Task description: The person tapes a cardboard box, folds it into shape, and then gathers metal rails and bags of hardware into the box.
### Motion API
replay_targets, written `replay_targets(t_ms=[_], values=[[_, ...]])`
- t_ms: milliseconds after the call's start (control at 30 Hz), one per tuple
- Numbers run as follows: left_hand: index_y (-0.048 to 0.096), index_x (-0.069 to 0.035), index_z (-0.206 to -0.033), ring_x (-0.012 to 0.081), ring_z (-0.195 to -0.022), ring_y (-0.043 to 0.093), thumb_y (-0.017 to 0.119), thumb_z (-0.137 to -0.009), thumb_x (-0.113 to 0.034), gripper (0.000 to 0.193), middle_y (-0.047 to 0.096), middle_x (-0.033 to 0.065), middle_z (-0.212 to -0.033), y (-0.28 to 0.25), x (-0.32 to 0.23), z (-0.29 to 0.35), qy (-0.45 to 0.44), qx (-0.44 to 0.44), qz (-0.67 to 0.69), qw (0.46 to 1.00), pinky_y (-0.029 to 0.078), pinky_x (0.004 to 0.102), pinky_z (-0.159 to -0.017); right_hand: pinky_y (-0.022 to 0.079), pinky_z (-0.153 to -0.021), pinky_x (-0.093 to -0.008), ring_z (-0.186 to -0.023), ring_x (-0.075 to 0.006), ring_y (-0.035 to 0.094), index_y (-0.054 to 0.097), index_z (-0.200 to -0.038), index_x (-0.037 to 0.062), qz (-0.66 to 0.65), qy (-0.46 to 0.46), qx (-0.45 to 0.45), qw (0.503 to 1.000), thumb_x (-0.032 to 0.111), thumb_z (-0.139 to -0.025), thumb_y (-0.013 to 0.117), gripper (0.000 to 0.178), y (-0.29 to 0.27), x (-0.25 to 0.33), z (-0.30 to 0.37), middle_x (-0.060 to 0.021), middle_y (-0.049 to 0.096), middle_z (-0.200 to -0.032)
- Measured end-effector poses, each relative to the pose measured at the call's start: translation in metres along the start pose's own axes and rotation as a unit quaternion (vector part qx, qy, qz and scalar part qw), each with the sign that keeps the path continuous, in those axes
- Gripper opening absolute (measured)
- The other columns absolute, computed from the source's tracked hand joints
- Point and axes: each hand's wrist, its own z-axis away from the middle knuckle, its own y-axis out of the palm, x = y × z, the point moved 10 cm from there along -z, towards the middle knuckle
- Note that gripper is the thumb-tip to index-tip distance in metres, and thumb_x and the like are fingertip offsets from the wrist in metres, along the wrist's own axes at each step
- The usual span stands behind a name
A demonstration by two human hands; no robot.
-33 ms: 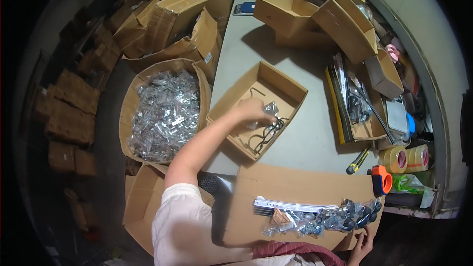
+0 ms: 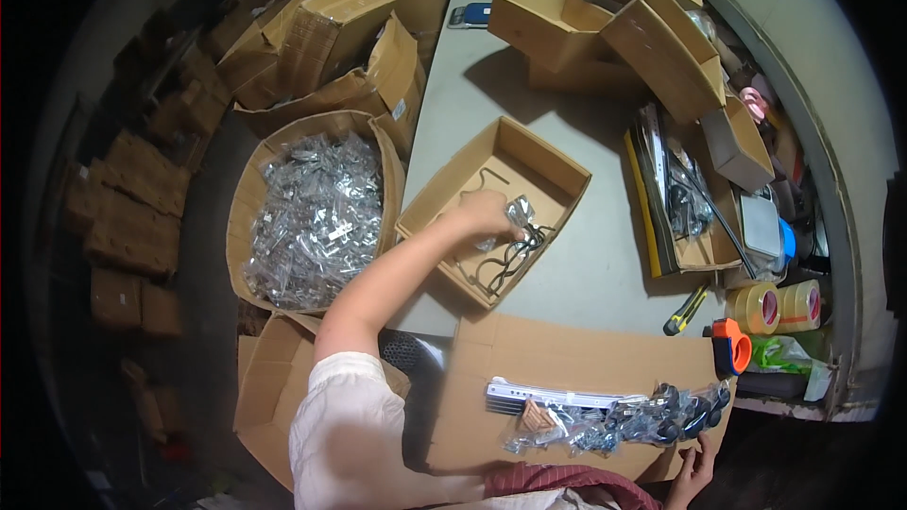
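My left hand [image 2: 487, 217] reaches into an open shallow cardboard box [image 2: 557, 159] on the grey table. Its fingers are closed on a small clear plastic bag [image 2: 519, 210] of metal parts. Black bent wire pieces [image 2: 505, 266] lie on the box floor just below the hand. My right hand [image 2: 694, 472] sits at the lower right edge of a flat cardboard sheet [image 2: 557, 359], touching the end of a row of clear bags with dark parts [image 2: 624, 417]. Its grip is partly hidden by the sheet's edge.
A large carton full of clear bagged parts [image 2: 316, 217] stands left of the table. Empty cardboard boxes [image 2: 605, 28] pile at the far end. On the right lie a yellow utility knife [image 2: 685, 310], tape rolls [image 2: 782, 306] and an orange tape dispenser [image 2: 732, 345].
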Motion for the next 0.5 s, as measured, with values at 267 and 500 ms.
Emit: replay_targets(t_ms=[267, 500], values=[[0.078, -0.005, -0.088, 0.0325, -0.088, 0.074, 0.075, -0.073, -0.026, 0.025, 0.075, 0.0163, -0.089, 0.005, -0.028, -0.002, 0.009, -0.085, -0.055, 0.995, 0.058, 0.0413, -0.078, 0.056, -0.076, -0.0267, -0.101, -0.0192, 0.066, 0.05, -0.145, -0.0024, 0.031, -0.137, -0.077, 0.987, 0.0, -0.099, 0.053, 0.046, -0.006, 0.087, 0.0, -0.018, 0.047, -0.152], [0.074, 0.001, -0.094, 0.0354, -0.088, 0.073, 0.073, -0.075, -0.019, 0.028, 0.073, 0.0224, -0.09, -0.003, 0.008, -0.009, -0.054, -0.051, 0.125, 0.989, 0.056, 0.0446, -0.078, 0.053, -0.074, -0.0238, -0.093, -0.0144, 0.064, 0.054, -0.141, -0.0045, 0.014, -0.197, -0.044, 0.979, -0.006, -0.096, 0.055, 0.045, 0.001, 0.143, -0.03, -0.0179, 0.052, -0.146]])
